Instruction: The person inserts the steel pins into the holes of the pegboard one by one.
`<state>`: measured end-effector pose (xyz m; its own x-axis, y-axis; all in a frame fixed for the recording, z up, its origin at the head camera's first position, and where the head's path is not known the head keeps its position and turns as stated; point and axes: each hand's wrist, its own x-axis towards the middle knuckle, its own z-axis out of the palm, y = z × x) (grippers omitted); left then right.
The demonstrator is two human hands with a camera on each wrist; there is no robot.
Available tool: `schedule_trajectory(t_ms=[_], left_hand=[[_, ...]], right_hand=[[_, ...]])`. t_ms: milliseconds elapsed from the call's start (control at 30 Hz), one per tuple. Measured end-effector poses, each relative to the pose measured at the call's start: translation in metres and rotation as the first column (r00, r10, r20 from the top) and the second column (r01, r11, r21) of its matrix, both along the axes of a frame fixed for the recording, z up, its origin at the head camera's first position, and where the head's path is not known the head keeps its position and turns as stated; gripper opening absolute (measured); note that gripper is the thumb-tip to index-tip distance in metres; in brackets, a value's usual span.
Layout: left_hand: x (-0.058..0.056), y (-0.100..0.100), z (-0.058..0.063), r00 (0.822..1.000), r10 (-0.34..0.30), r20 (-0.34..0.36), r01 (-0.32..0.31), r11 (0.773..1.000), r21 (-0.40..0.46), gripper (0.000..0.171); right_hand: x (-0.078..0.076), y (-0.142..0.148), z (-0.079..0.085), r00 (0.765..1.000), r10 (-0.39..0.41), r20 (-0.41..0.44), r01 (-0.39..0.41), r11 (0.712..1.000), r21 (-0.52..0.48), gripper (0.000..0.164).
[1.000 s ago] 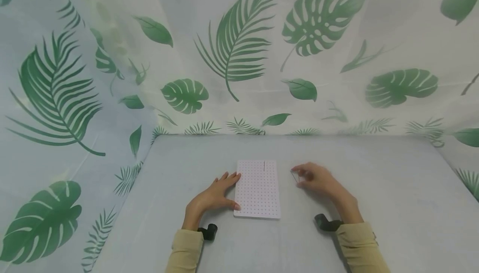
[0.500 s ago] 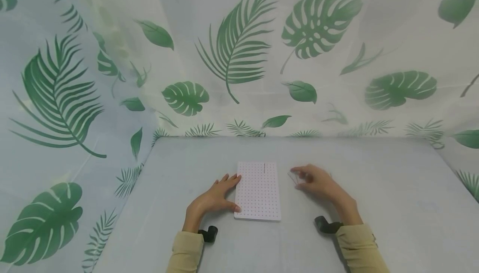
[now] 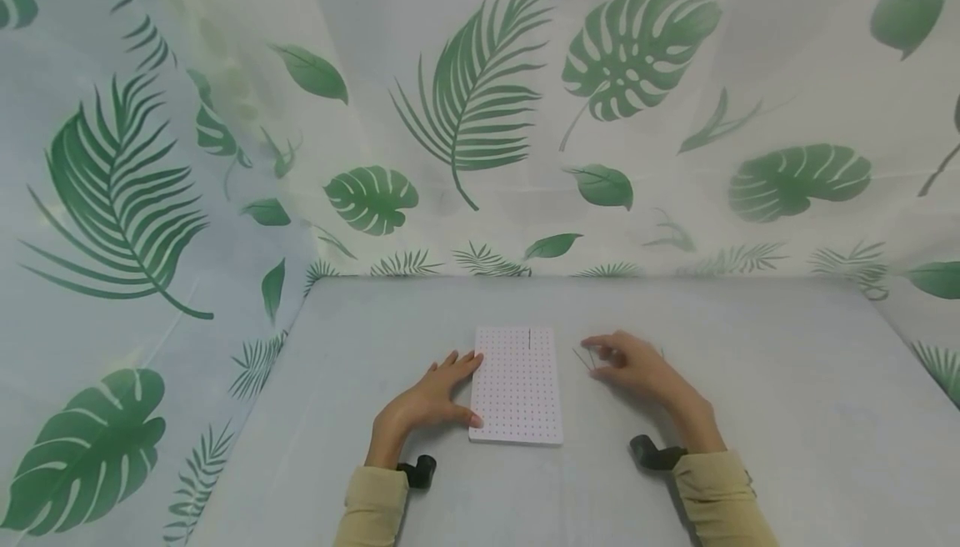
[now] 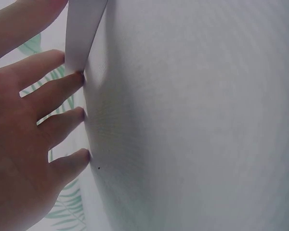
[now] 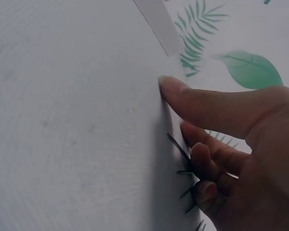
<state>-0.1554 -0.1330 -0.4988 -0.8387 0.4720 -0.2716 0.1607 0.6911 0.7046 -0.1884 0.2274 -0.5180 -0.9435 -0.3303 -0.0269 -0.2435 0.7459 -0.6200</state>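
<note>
A white board point(image 3: 516, 388) with a grid of small dots lies on the table, and one thin dark stick point(image 3: 530, 338) is at its far right part. My left hand point(image 3: 427, 393) rests spread at the board's left edge, thumb near the front corner; in the left wrist view its fingertips touch the edge and tabletop. To the right of the board, my right hand point(image 3: 637, 363) holds several thin dark sticks point(image 5: 185, 185) in its curled fingers. Two thin sticks point(image 3: 582, 358) show by its thumb and index finger. The palm hides the rest.
The pale grey tabletop point(image 3: 787, 380) stretches around the board. Leaf-patterned sheeting point(image 3: 495, 222) hangs behind and on both sides. A black wrist mount point(image 3: 655, 452) is strapped at the right wrist, another black mount point(image 3: 418, 472) at the left.
By the right fingertips, one thin stick has swung outward to the left, toward the board. The left hand and the board stay in place; the head view has tilted up slightly.
</note>
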Motion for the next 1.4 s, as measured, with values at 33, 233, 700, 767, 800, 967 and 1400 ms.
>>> schedule_trajectory(t_ms=[33, 233, 700, 767, 800, 967, 1400], left_hand=[[0.0002, -0.0002, -0.0001, 1.0, -0.001, -0.001, 0.001, 1.0, 0.0, 0.098], [0.0017, -0.0016, -0.0002, 1.0, -0.001, -0.004, 0.001, 1.0, 0.0, 0.098], [0.0032, -0.0008, 0.0043, 1.0, 0.0, 0.002, 0.0, 1.0, 0.01, 0.098], [0.0032, -0.0008, 0.0043, 1.0, 0.001, 0.002, -0.001, 1.0, 0.009, 0.098], [0.0031, -0.0009, 0.0043, 1.0, 0.002, 0.002, -0.002, 1.0, 0.007, 0.098], [0.0034, -0.0012, 0.0039, 1.0, 0.006, 0.004, -0.006, 1.0, 0.002, 0.098], [0.0013, -0.0005, 0.0025, 1.0, 0.002, -0.001, -0.002, 1.0, -0.006, 0.097]], right_hand=[[0.0002, -0.0005, -0.0001, 1.0, -0.002, -0.003, 0.002, 1.0, 0.0, 0.045], [-0.0001, -0.0035, -0.002, 1.0, -0.006, -0.014, 0.006, 1.0, 0.016, 0.048], [-0.0012, -0.003, -0.0063, 0.999, 0.007, -0.045, -0.006, 0.999, 0.041, 0.045], [-0.0011, -0.0037, -0.005, 0.999, 0.006, -0.034, -0.004, 0.999, 0.046, 0.044], [-0.0012, -0.0039, -0.0048, 0.999, 0.005, -0.032, -0.003, 0.999, 0.047, 0.043], [-0.0017, -0.0041, -0.0054, 0.998, -0.019, -0.059, 0.021, 0.999, 0.032, 0.042], [-0.0014, -0.002, -0.0032, 0.987, -0.115, -0.109, 0.109, 0.992, -0.056, 0.019]])
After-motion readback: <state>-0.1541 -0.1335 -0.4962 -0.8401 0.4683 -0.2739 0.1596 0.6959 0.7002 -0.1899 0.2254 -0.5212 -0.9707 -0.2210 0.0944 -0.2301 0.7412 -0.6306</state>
